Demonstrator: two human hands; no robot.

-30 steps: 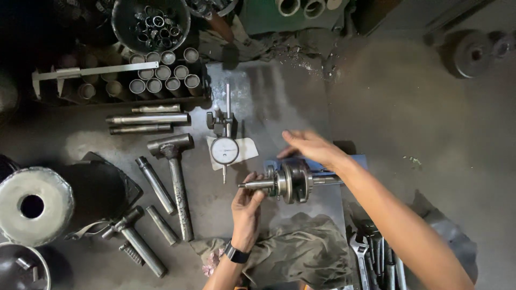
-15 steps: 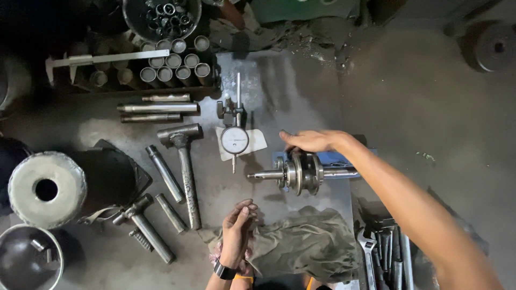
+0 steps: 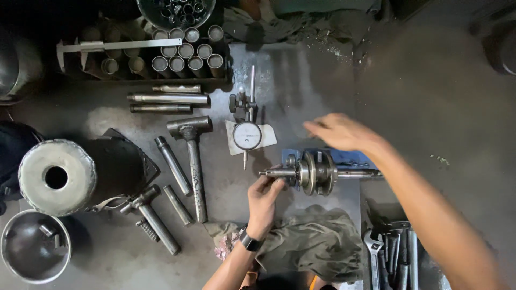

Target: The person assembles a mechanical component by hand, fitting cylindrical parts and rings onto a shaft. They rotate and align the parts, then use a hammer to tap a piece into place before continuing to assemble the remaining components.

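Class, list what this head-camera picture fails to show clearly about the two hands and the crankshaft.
1. Right hand: motion-blurred above the crankshaft; whether it touches it cannot be told.
2. Crankshaft's right shaft end: hidden under the right forearm.
3. Left hand: fingertips cover the left shaft tip.
4. Spanners: cut off by the bottom edge, partly behind the forearm.

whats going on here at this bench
A person works over a metal bench on a crankshaft assembly that lies on its side. The left hand grips the shaft's left end, while the right hand hovers open above the flywheel part, blurred. Just behind the shaft stands a dial gauge on its stand. A hammer and steel rods lie to the left, a green rag lies in front, and spanners lie at the lower right.
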